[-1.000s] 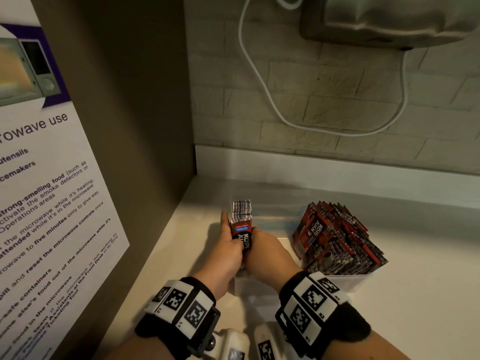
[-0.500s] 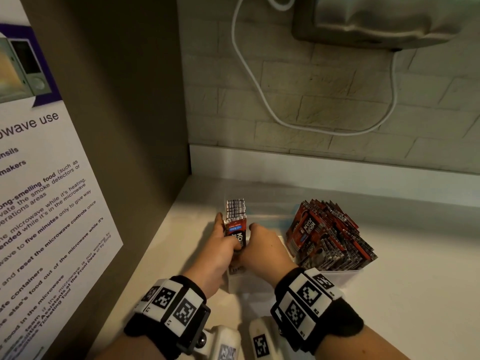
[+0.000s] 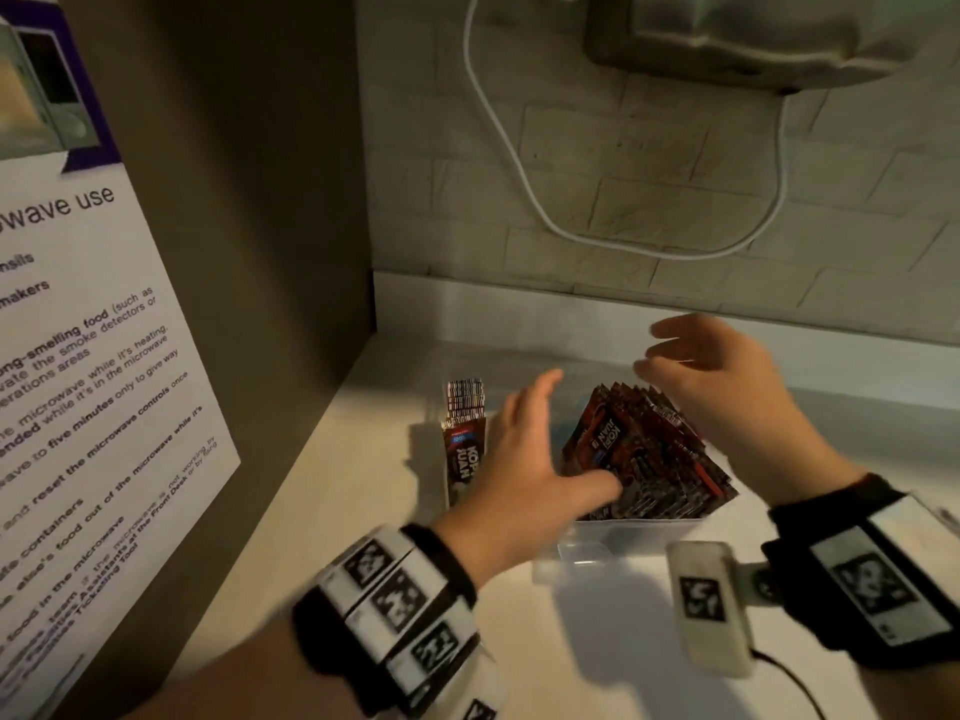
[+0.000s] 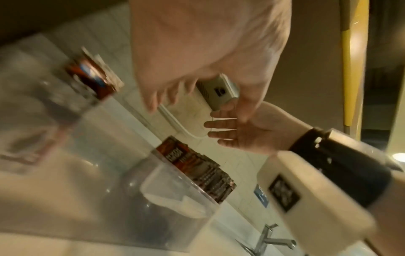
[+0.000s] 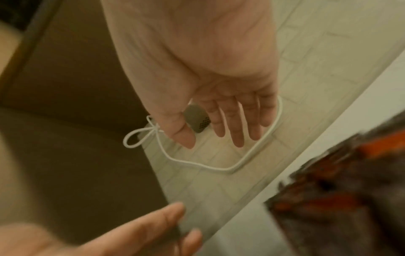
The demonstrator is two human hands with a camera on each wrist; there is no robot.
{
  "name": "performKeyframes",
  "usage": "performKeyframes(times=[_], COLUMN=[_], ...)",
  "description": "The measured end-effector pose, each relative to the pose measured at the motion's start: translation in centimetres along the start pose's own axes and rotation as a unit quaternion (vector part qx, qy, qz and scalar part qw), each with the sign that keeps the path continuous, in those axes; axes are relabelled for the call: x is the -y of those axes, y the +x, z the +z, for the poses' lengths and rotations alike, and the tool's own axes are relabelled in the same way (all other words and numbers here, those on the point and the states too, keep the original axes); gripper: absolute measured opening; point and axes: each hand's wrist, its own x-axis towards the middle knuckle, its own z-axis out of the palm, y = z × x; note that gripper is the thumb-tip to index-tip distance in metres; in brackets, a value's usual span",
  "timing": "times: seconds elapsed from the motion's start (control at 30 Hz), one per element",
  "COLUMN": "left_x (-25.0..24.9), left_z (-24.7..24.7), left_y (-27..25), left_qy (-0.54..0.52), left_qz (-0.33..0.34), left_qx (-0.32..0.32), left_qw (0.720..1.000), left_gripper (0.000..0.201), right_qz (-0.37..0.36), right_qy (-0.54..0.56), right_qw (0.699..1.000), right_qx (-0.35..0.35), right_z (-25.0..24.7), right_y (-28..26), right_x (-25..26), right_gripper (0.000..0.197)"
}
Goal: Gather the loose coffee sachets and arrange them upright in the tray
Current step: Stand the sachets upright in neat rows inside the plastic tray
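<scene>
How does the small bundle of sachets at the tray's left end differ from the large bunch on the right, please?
The small bundle holds few sachets, the large bunch many. The bundle stands upright; the bunch leans and fans out. No hand touches the bundle; the left hand reaches the bunch. Both sit in the clear tray.

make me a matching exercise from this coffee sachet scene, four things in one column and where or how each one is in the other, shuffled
Things:
1. left hand
2. right hand
3. small upright sachet stack
4. white cable

Places or states:
A. hangs in a loop on the brick wall
B. stands at the tray's left end
C. open, over the leaning sachets
D. open, between the two sachet groups

Pairs: 1-D, 2-C, 3-B, 4-A
</scene>
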Motion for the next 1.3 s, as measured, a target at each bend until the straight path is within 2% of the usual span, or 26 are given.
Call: performKeyframes(times=[0.07, 0.13, 0.23, 0.27, 0.33, 0.43, 0.53, 0.63, 0.77, 0.9, 1.0, 1.2, 1.3], left_x=[0.2, 0.6, 1.5, 1.6, 1.7, 1.8, 2.0, 2.2, 2.5, 2.3, 2.4, 2.7, 3.0], left_z=[1.3, 2.2, 3.1, 3.3, 3.7, 4.1, 4.4, 4.9, 5.6, 5.8, 5.7, 5.6, 5.5], left_y=[2.0, 3.8, 5.4, 5.6, 5.9, 6.4, 7.0, 7.4, 7.7, 7.7, 7.7, 8.0, 8.2], left_qy=[0.044, 0.066, 0.096, 0.100, 0.092, 0.071, 0.083, 0.110, 0.075, 0.024, 0.002, -0.005, -0.015], left_qz=[-0.095, -0.161, -0.199, -0.205, -0.224, -0.259, -0.255, -0.235, -0.234, -0.219, -0.208, -0.195, -0.203], left_qx=[0.078, 0.119, 0.159, 0.163, 0.160, 0.160, 0.151, 0.123, 0.071, 0.028, 0.002, -0.006, -0.010], left_qw=[0.991, 0.978, 0.962, 0.960, 0.957, 0.950, 0.951, 0.958, 0.967, 0.975, 0.978, 0.981, 0.979], left_gripper=[0.107, 0.117, 0.124, 0.125, 0.126, 0.131, 0.131, 0.108, 0.072, 0.056, 0.043, 0.045, 0.040], right_qz=[0.006, -0.001, -0.024, -0.024, -0.022, -0.019, -0.016, -0.029, -0.037, -0.049, -0.060, -0.067, -0.068], right_qy=[-0.068, -0.131, -0.272, -0.312, -0.361, -0.406, -0.427, -0.439, -0.433, -0.414, -0.407, -0.407, -0.410], right_qw=[0.997, 0.982, 0.916, 0.893, 0.865, 0.844, 0.839, 0.836, 0.841, 0.856, 0.864, 0.868, 0.870], right_qx=[0.034, 0.137, 0.295, 0.323, 0.347, 0.349, 0.338, 0.327, 0.321, 0.305, 0.290, 0.275, 0.266], right_z=[-1.0, -1.8, -2.5, -2.4, -2.0, -1.0, -0.1, 0.2, 0.0, -0.3, -0.3, -0.3, -0.2], right_y=[0.8, 1.0, 1.4, 1.5, 1.6, 1.8, 2.0, 1.8, 1.8, 1.6, 1.5, 1.1, 0.8], right_x=[-1.1, -2.1, -3.4, -3.7, -4.2, -4.6, -4.8, -5.2, -5.7, -6.1, -6.4, -6.3, -6.2], right_gripper=[0.046, 0.069, 0.123, 0.135, 0.145, 0.148, 0.147, 0.142, 0.133, 0.116, 0.109, 0.104, 0.103])
